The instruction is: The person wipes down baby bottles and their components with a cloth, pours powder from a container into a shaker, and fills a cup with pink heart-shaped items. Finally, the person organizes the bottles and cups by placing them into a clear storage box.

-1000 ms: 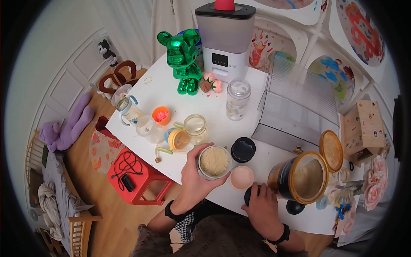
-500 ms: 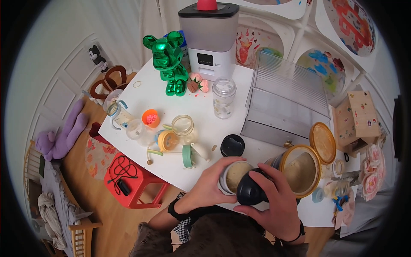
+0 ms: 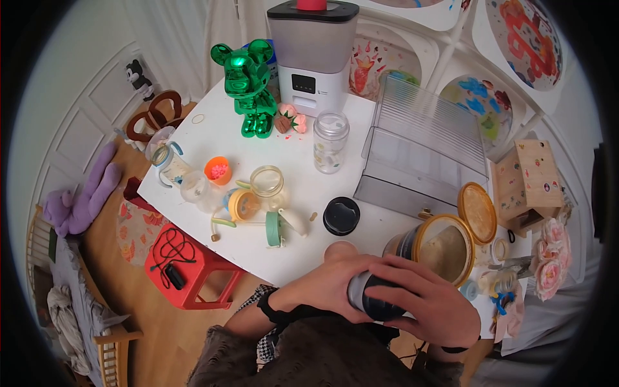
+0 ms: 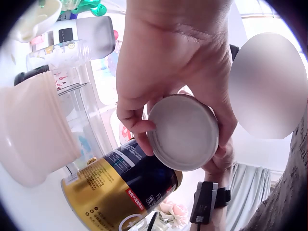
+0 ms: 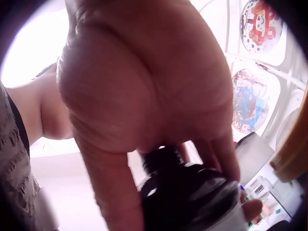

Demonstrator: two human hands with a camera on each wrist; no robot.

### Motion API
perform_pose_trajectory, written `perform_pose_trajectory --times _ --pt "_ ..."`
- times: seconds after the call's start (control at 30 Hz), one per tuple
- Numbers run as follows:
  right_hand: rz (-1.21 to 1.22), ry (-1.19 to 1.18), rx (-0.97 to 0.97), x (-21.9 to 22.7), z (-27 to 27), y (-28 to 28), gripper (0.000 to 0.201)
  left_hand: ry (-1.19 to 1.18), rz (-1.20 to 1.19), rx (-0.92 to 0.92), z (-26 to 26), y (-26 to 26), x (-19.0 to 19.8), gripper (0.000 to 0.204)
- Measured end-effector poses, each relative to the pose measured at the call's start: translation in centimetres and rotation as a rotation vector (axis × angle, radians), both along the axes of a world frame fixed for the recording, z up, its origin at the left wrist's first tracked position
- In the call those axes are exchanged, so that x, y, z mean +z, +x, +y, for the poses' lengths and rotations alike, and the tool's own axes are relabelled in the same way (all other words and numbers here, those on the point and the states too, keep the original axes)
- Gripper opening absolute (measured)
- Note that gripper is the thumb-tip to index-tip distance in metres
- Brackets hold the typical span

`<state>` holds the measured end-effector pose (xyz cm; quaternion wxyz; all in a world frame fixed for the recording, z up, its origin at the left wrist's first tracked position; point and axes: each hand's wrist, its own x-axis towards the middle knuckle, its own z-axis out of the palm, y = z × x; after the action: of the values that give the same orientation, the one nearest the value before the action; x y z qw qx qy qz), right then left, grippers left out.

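Note:
At the table's front edge, my left hand [image 3: 322, 287] grips a small grey-white jar [image 3: 355, 291] by its side. The jar's round pale base [image 4: 184, 134] faces the left wrist camera, framed by thumb and fingers. My right hand [image 3: 429, 303] holds a black domed lid [image 3: 379, 298] over the jar's mouth, fingers spread across its top. Lid and jar meet there, and the jar's contents are hidden. Close behind the hands, a large gold and dark-blue tin [image 3: 401, 244] stands uncapped, with pale powder inside. A pale pink cup [image 3: 340, 249] is partly covered by the left hand.
A black round lid [image 3: 342, 216] lies beyond the hands, near a clear bottle [image 3: 331, 148] and a transparent box [image 3: 419, 161]. An orange lid [image 3: 478, 213] adjoins the tin. A glass jar [image 3: 267, 184], green cap [image 3: 274, 229] and orange cup [image 3: 218, 170] stand left.
My right hand has lifted the black domed lid from beside the tin and brought it left onto the powder-filled jar. Both hands have drawn together and the jar has tipped.

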<state>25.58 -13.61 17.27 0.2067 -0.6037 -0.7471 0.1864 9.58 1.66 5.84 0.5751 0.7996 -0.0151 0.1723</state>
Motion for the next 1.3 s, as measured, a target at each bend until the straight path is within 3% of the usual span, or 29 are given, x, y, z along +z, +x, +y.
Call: perform_pose_trajectory --times 0.07,0.13,0.2,0.27,0.33,0.4,0.5,0.63,0.7,0.87,0.93,1.07,1.17,1.23,1.3 --pt "0.095 -0.015 0.203 -0.4 0.3 0.8 0.067 -0.121 0.020 -0.089 0.2 -0.2 0.1 0.086" --pt "0.097 -0.007 0.205 -0.6 0.3 0.9 0.067 -0.152 0.094 -0.194 0.6 -0.5 0.2 0.075" --pt "0.101 0.000 0.203 -0.8 0.2 0.3 0.067 -0.165 0.085 -0.202 0.5 -0.5 0.1 0.078" --pt "0.115 0.058 0.007 -1.0 -0.1 -0.6 0.067 -0.168 0.044 -0.109 0.6 -0.2 -0.3 0.081" --pt "0.104 0.093 -0.025 -1.3 -0.2 -0.6 0.066 -0.141 0.089 -0.094 0.6 -0.2 -0.3 0.083" --pt "0.140 0.144 -0.227 -1.6 -0.3 -1.0 0.068 0.032 0.041 0.088 0.4 -0.3 -0.6 0.091" --pt "0.089 0.274 -0.400 -2.0 0.0 -1.4 0.072 -0.009 -0.051 0.225 -0.7 0.4 0.2 0.095" --pt "0.017 0.372 -0.566 -2.6 0.1 -2.3 0.082 0.164 -0.197 0.414 -1.7 1.8 2.0 0.080" --pt "-0.001 0.348 -0.682 -2.5 0.4 -2.3 0.082 0.179 -0.215 0.425 -1.7 2.1 2.4 0.081" --pt "0.035 0.372 -0.557 -1.4 0.1 -1.6 0.077 0.194 -0.235 0.407 -1.4 2.0 3.2 0.083" --pt "0.031 0.394 -0.492 -1.0 -0.1 -1.0 0.077 0.000 -0.140 0.283 -1.1 1.8 3.3 0.085" --pt "0.028 0.271 -0.338 0.1 -0.7 -0.2 0.075 0.034 -0.150 0.259 -0.7 1.5 2.9 0.088" --pt "0.010 0.219 -0.231 1.1 -1.0 0.0 0.074 0.100 -0.058 0.133 -0.3 1.2 2.8 0.095" --pt "-0.016 0.199 -0.189 1.7 -1.1 0.1 0.073 -0.215 0.030 0.041 -0.6 1.4 3.1 0.106" --pt "-0.021 0.094 -0.086 2.2 -1.2 0.5 0.069 -0.282 0.065 -0.012 -0.5 1.4 3.3 0.110"
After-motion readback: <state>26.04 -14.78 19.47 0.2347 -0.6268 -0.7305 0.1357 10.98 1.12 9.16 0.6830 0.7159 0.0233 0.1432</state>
